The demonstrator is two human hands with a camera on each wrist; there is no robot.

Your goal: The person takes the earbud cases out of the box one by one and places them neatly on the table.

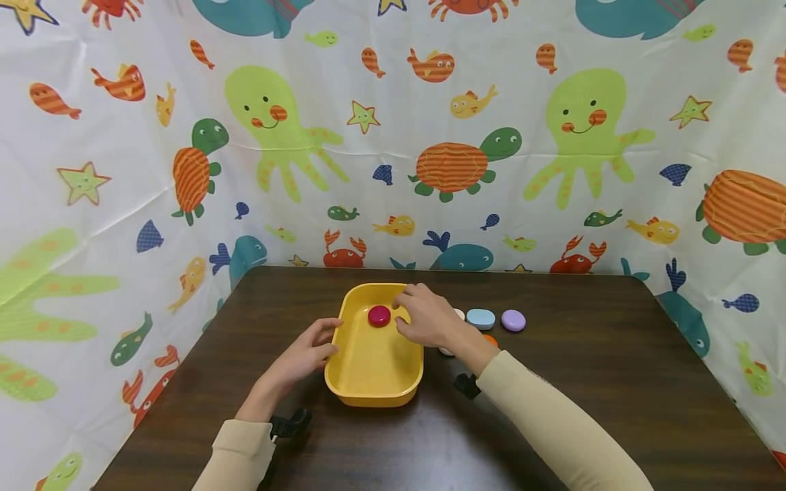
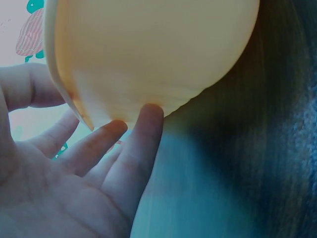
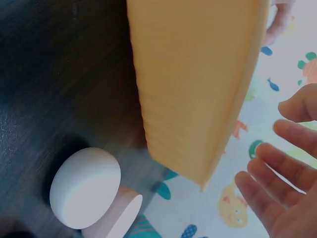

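A yellow rectangular tray with a raised rim stands on the dark table. Inside, towards its far end, lies a round, glossy dark red piece. My left hand is at the tray's left side; in the left wrist view its fingertips touch the outer wall of the tray. Over the tray's right rim reaches my right hand, its fingers loosely bent and apart. Nothing shows between those fingers in the right wrist view, where the right hand is beside the tray wall.
Right of the tray lie a light blue oval piece, a purple round piece and an orange piece, partly hidden by the right arm. Pale rounded pieces, including a white oval, lie nearby. A sea-animal printed sheet hangs behind the table.
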